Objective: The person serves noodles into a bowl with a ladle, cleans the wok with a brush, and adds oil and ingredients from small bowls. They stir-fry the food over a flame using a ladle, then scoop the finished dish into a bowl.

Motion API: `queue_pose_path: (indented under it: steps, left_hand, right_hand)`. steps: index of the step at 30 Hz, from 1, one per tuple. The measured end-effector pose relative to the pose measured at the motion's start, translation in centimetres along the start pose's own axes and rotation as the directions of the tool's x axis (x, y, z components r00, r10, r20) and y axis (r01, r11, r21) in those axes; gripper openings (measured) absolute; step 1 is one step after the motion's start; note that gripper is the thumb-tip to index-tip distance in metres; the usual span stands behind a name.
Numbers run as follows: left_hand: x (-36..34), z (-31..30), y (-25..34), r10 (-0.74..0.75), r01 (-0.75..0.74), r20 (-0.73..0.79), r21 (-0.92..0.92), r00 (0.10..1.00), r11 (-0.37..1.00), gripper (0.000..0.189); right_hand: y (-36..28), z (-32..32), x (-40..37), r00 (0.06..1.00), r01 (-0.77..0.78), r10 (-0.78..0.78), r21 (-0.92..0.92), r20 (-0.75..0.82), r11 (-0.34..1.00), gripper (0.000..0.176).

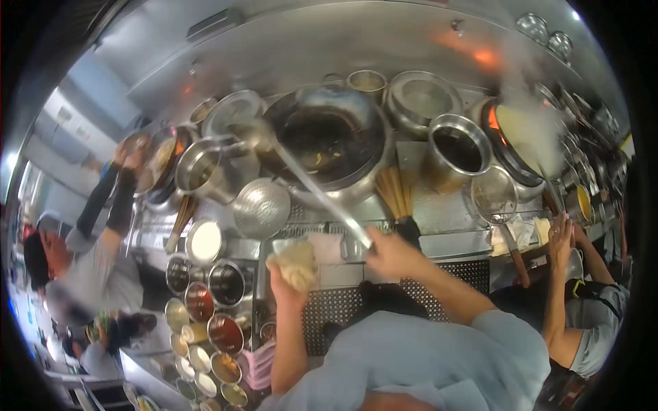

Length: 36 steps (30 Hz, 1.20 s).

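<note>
My right hand [391,255] grips the end of a long metal ladle [319,188]. The ladle's blurred head reaches over the left rim of the large black wok [325,147], close to a steel pot [204,168]. Dark residue and a few yellowish scraps lie inside the wok. In front of the stove, my left hand [288,291] is closed around a bunched beige cloth [296,266], apart from the wok. Beside the cloth, a perforated strainer [262,207] rests on the counter.
A pot of dark liquid [458,147] stands right of the wok, near a mesh skimmer [494,195] and a bamboo brush [394,195]. Several seasoning containers [226,333] fill the lower left. Co-workers handle a flaming wok [164,161] at left and a steaming wok [524,140] at right.
</note>
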<state>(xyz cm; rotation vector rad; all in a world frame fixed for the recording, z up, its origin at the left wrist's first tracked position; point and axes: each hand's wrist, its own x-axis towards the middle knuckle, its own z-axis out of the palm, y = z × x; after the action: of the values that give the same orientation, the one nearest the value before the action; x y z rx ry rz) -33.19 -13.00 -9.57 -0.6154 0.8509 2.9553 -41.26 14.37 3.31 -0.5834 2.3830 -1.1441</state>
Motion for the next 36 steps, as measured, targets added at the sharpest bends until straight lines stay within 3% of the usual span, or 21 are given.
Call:
queue_pose_path:
  steps: [2,3,5,7,8,9,10,11,15,16,19,20,21,23,25,26,27,28,31,35,36]
  left_hand:
    - [9.2,1.2,1.5,0.004,-0.005,0.059,0.018,0.998,1.0,0.071]
    - [13.0,2.8,2.7,0.015,-0.02,0.106,0.048,0.994,0.999,0.068]
    - [15.5,12.2,5.2,0.129,-0.071,-0.246,0.231,0.961,0.97,0.049]
    - [25.2,5.2,5.9,0.14,-0.099,-0.104,0.326,0.985,0.94,0.024]
    - [27.3,0.6,6.1,-0.012,-0.043,0.467,0.106,0.884,0.993,0.016]
    - [25.8,2.8,5.3,0.109,-0.135,0.125,0.224,0.986,0.965,0.016]
    - [24.3,5.2,4.5,0.215,-0.118,-0.235,0.369,0.948,0.922,0.016]
    - [21.7,8.8,3.3,0.301,-0.137,-0.329,0.438,0.895,0.889,0.012]
    - [22.1,7.0,-0.9,0.446,-0.222,-0.283,0.576,0.849,0.787,0.033]
    - [21.0,6.9,-0.4,0.325,-0.16,-0.273,0.49,0.905,0.857,0.037]
    - [17.3,10.0,1.8,0.059,-0.002,-0.22,0.252,0.974,0.968,0.048]
    - [16.6,10.9,2.6,0.037,0.011,-0.241,0.197,0.97,0.98,0.05]
    - [16.2,11.7,3.5,0.015,0.022,-0.259,0.137,0.966,0.99,0.052]
    - [17.1,11.9,4.8,0.096,-0.028,-0.161,0.379,0.982,0.925,0.039]
    - [20.3,9.2,3.9,0.284,-0.12,-0.124,0.697,0.951,0.707,0.033]
    - [22.1,6.6,3.9,0.138,0.058,-0.282,0.59,0.95,0.805,0.021]
    - [22.1,6.6,3.6,0.172,0.018,-0.266,0.588,0.948,0.808,0.019]
    - [22.0,6.8,3.3,0.205,-0.02,-0.249,0.589,0.946,0.808,0.017]
    - [22.1,8.2,2.5,0.236,-0.083,-0.225,0.533,0.945,0.842,0.016]
    - [22.4,7.8,1.8,0.263,-0.111,-0.232,0.517,0.936,0.849,0.017]
    - [22.4,7.9,1.9,0.269,-0.12,-0.224,0.516,0.937,0.848,0.018]
  right_hand:
    - [1.1,-4.9,3.4,0.981,-0.026,-0.055,-0.406,-0.187,0.914,0.043]
    - [1.5,-6.6,5.5,0.982,-0.053,-0.035,-0.443,-0.188,0.895,0.047]
    - [4.2,-10.2,9.7,0.987,-0.066,-0.005,-0.441,-0.158,0.895,0.052]
    - [6.7,-13.7,13.1,0.995,-0.025,-0.011,-0.36,-0.098,0.933,0.056]
    - [7.0,-14.8,13.0,0.975,-0.042,-0.031,-0.322,-0.218,0.946,0.056]
    - [7.1,-15.6,12.5,0.943,-0.042,-0.055,-0.282,-0.327,0.959,0.055]
    - [6.8,-16.3,12.4,0.899,-0.032,-0.072,-0.23,-0.431,0.973,0.054]
    - [5.4,-18.0,12.8,0.878,-0.158,0.01,-0.271,-0.479,0.95,0.059]
    - [6.6,-25.2,22.7,0.797,-0.383,0.062,-0.425,-0.601,0.82,0.039]
    - [7.1,-27.0,25.4,0.825,-0.351,0.068,-0.415,-0.56,0.839,0.024]
    - [8.1,-30.1,34.1,0.921,-0.36,0.371,-0.623,-0.118,0.694,0.007]
    - [15.7,-31.3,39.0,0.996,0.083,-0.091,-0.55,0.012,0.831,0.005]
    - [19.1,-32.0,41.1,0.835,0.528,-0.532,-0.475,0.14,0.704,0.006]
    - [21.0,-31.4,41.6,0.698,0.657,-0.713,-0.335,-0.068,0.675,0.007]
    - [18.6,-30.5,36.8,0.866,0.36,-0.43,-0.278,-0.255,0.891,0.013]
    - [14.1,-31.0,32.9,0.944,-0.062,-0.028,-0.261,-0.33,0.963,0.017]
    - [11.3,-31.5,29.0,0.839,-0.478,0.374,-0.209,-0.395,0.853,0.021]
    - [11.6,-32.0,25.6,0.822,-0.425,0.33,-0.115,-0.464,0.898,0.029]
    - [15.6,-33.4,20.0,0.72,-0.335,-0.122,-0.496,-0.683,0.801,0.032]
    - [18.8,-36.3,17.6,0.815,-0.452,0.452,0.09,-0.362,0.888,0.014]
    - [15.8,-35.4,16.5,0.754,-0.305,0.577,0.611,-0.313,0.731,0.007]
